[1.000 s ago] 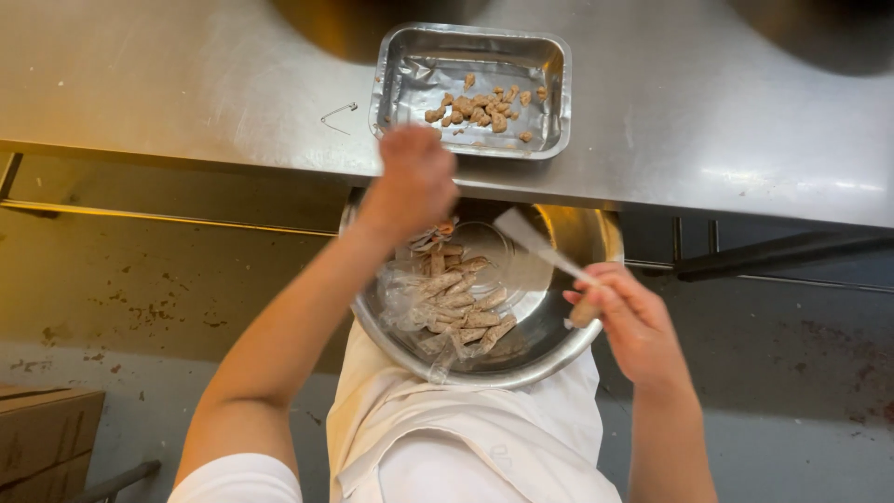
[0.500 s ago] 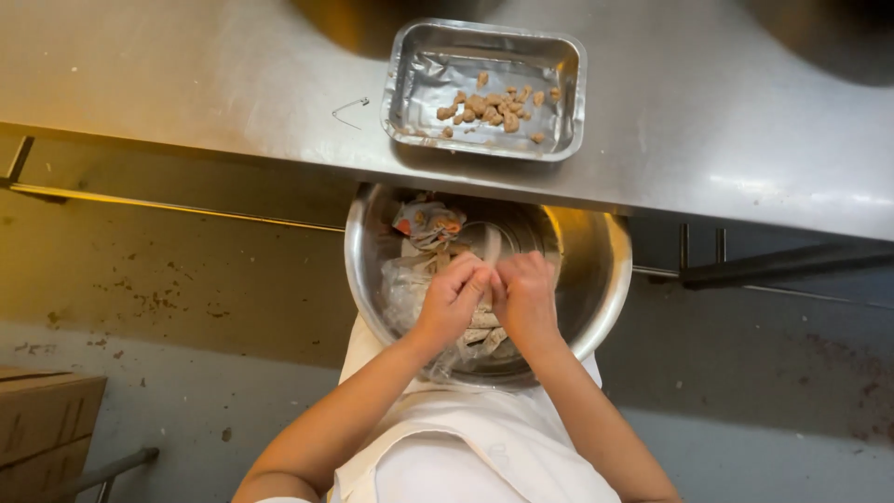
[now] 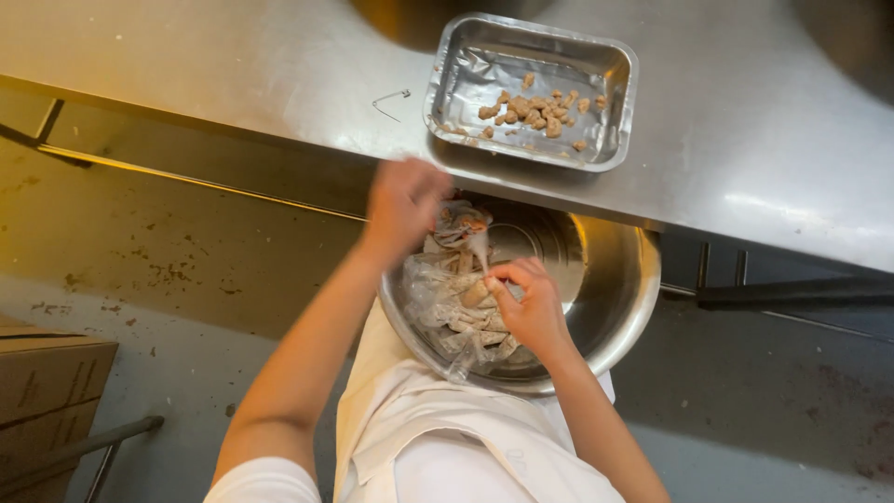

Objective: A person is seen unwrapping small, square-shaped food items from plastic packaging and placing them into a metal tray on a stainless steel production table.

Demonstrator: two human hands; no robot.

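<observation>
A round steel bowl (image 3: 615, 298) rests against my white apron below the counter edge. Inside it lies a clear plastic bag (image 3: 438, 298) of pale brown stick-shaped pieces. My right hand (image 3: 529, 303) is in the bowl, fingers pinched on one pale piece from the bag. My left hand (image 3: 402, 203) is raised above the bowl's far left rim, blurred, near the counter edge; whether it holds anything I cannot tell. On the counter sits a rectangular foil tray (image 3: 466, 79) with several small brown pieces in it.
A steel counter (image 3: 233, 65) runs across the top, with a small bent wire clip (image 3: 391, 99) left of the tray. A cardboard box (image 3: 47, 391) stands at the lower left on the stained floor, and a metal bar (image 3: 112, 442) beside it.
Both hands were together over the bag half a second ago. My left hand has since lifted up toward the counter edge, while my right stays in the bowl.
</observation>
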